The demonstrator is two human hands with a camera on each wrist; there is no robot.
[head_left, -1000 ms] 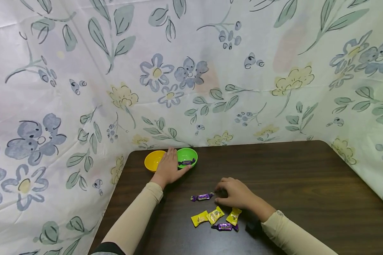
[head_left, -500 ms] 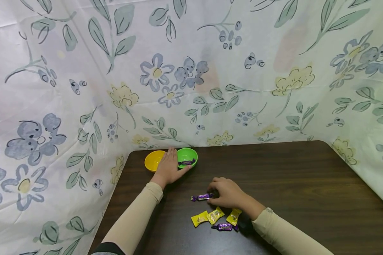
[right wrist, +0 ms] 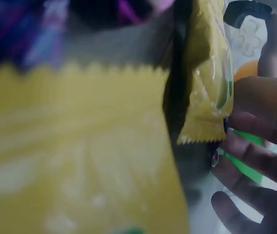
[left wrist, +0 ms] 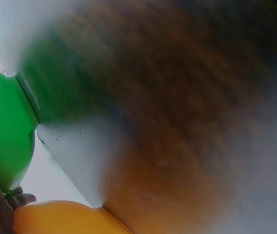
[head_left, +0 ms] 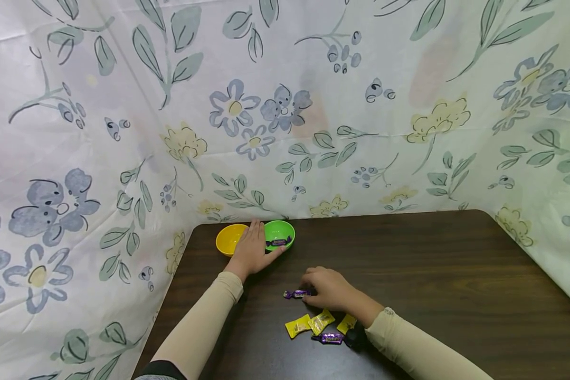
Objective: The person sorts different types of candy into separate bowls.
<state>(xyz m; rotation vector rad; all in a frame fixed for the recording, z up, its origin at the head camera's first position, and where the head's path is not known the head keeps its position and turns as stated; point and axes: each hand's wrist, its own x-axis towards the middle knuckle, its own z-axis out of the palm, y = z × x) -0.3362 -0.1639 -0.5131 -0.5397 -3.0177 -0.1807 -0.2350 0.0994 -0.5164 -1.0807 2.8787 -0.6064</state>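
My left hand (head_left: pixel 253 248) lies with fingers straight between the yellow-orange bowl (head_left: pixel 229 240) and the green bowl (head_left: pixel 279 228), its thumb along the green bowl's near side. Fingertips (left wrist: pixel 24 199) show between both bowls in the left wrist view. A purple-wrapped candy (head_left: pixel 278 242) is inside the green bowl. My right hand (head_left: pixel 332 288) is over the table, thumb and fingers bent around the right end of another purple-wrapped candy (head_left: pixel 294 294), with a gap between them. That candy's right end is hidden by the hand. In the right wrist view the fingers (right wrist: pixel 248 151) are spread apart.
Nearer me on the dark wooden table (head_left: pixel 432 264) lie three yellow-wrapped candies, including the left one (head_left: pixel 297 326), and a purple-wrapped candy (head_left: pixel 330 338). A yellow wrapper (right wrist: pixel 80 156) fills much of the right wrist view. A floral cloth (head_left: pixel 337 105) hangs behind the table.
My right hand has moved left, from beside the purple candy to around its right end. My left hand and the two bowls have stayed in place.
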